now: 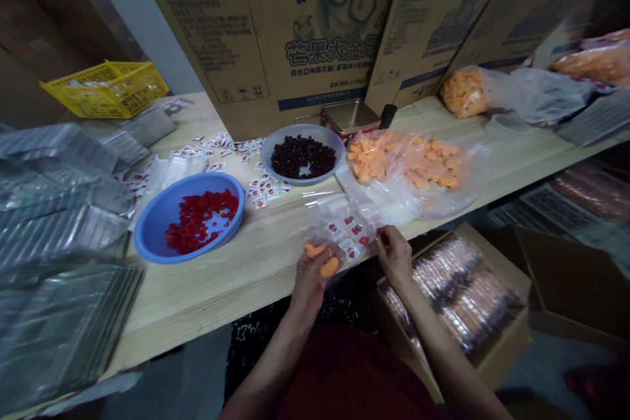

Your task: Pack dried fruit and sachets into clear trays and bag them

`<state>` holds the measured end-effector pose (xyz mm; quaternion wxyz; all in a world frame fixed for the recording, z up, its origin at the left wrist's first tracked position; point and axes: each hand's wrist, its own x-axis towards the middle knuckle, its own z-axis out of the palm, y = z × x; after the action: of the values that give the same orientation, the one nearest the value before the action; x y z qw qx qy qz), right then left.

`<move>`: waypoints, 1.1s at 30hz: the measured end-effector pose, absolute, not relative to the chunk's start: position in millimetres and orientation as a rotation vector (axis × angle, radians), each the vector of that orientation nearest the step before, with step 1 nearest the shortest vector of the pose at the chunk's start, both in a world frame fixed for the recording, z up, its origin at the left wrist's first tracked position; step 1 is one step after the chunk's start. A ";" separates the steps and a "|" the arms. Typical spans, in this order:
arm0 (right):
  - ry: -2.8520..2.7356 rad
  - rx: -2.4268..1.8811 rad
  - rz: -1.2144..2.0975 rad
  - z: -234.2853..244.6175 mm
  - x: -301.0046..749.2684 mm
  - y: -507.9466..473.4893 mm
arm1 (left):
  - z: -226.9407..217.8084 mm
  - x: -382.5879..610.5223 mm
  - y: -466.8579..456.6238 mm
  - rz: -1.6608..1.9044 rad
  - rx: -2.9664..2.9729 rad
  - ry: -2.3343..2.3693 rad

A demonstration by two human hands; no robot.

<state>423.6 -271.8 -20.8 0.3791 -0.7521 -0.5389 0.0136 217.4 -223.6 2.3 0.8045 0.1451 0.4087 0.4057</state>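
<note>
A blue bowl (152, 236) holds red pieces (199, 220), a grey bowl (275, 144) dark maroon ones (302, 156), beside a yellow basket (105, 88).

Small clear pouch (344, 236), flat, over table (236, 275) front edge; orange pieces (322, 260) at left end, red-white sachets (352, 230) showing through.

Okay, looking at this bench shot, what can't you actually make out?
Head view:
- Print on the small packets in the clear pouch: too small, under glare.
- Whether the orange pieces lie inside the pouch or on the left hand: plastic blurs it.
- Metal tin: partly hidden by the grey bowl.
- Silver stacks: blurred, cut off at left edge.
</note>
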 end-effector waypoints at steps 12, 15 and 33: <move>-1.360 -1.814 0.200 -29.3 427.3 -273.4 | -1.5 219.4 -213.9 0.874 0.238 0.926; -1.296 -1.869 0.202 -28.0 403.6 -278.0 | -3.7 222.3 -216.9 0.915 0.253 0.912; -1.792 -2.142 -0.054 -3.1 377.7 -209.3 | 7.5 227.5 -229.9 0.951 0.478 0.965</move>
<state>377.7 -209.3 -3.1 0.1733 -0.7552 -0.6319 -0.0191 227.5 -229.9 7.5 0.7530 0.2191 0.4420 0.4355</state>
